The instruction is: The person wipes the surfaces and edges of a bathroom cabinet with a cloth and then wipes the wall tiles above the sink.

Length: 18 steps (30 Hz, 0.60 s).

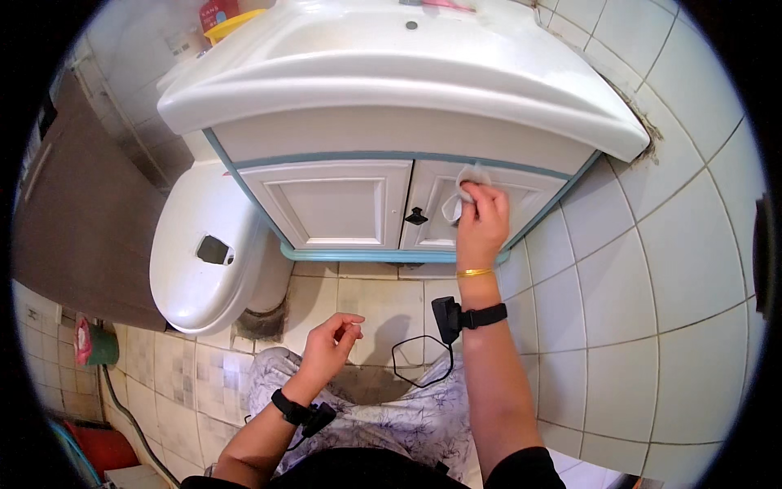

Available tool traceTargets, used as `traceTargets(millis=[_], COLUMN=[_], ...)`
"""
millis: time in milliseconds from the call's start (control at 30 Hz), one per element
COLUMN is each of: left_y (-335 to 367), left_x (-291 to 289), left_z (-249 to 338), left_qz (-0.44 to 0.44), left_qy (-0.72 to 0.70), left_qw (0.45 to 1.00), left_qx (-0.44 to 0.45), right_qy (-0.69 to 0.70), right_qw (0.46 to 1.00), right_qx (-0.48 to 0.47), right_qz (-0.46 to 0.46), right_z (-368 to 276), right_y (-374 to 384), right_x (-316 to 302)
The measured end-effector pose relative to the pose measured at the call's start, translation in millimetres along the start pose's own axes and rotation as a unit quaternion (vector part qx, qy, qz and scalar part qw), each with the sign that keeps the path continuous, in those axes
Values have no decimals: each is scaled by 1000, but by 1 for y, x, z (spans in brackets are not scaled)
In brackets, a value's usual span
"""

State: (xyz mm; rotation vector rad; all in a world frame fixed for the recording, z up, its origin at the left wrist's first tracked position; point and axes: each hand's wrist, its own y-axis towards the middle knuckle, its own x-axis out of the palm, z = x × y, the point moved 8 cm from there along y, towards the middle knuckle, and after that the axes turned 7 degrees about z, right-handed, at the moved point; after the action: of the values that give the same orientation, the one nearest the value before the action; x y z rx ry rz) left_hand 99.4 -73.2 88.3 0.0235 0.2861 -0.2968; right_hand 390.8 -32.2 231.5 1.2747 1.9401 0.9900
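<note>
My right hand (484, 216) is raised to the vanity cabinet's right door (525, 196). Its fingers are closed on a crumpled white wipe (452, 209), held at the door's panel; part of the wipe sticks up above the fingertips. A black knob (416, 216) is on this door's left edge, just left of the hand. The left door (334, 204) is closed. Low over my lap, my left hand (330, 342) is loosely curled, fingers together, with nothing visible in it. Both wrists wear black straps with small black devices.
Above the cabinet is a white washbasin (391, 90) with an overhanging rim. A white toilet (204, 281) stands close on the left, its lid down. A tiled wall (652, 269) rises on the right. A black cable loop (397, 359) hangs from the right wrist device.
</note>
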Motion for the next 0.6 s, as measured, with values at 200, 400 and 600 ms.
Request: traceTargets(millis=[200,400,600], left_y=[0,-4,-2], left_x=[-2,-9,-4], left_z=[-4,-17,-20], left_qz=[3,0,-7], left_qy=[-13,4,5], left_qw=[1000,1000,1000], left_qx=[5,-22,-21], right_qy=[-92,-21,-17], right_qw=[990,998,999], right_qx=[23,49,25], right_qz=[-100,-33,-16], right_z=[62,16,13], right_y=[-78,-28,-28], right_x=[16,10,16])
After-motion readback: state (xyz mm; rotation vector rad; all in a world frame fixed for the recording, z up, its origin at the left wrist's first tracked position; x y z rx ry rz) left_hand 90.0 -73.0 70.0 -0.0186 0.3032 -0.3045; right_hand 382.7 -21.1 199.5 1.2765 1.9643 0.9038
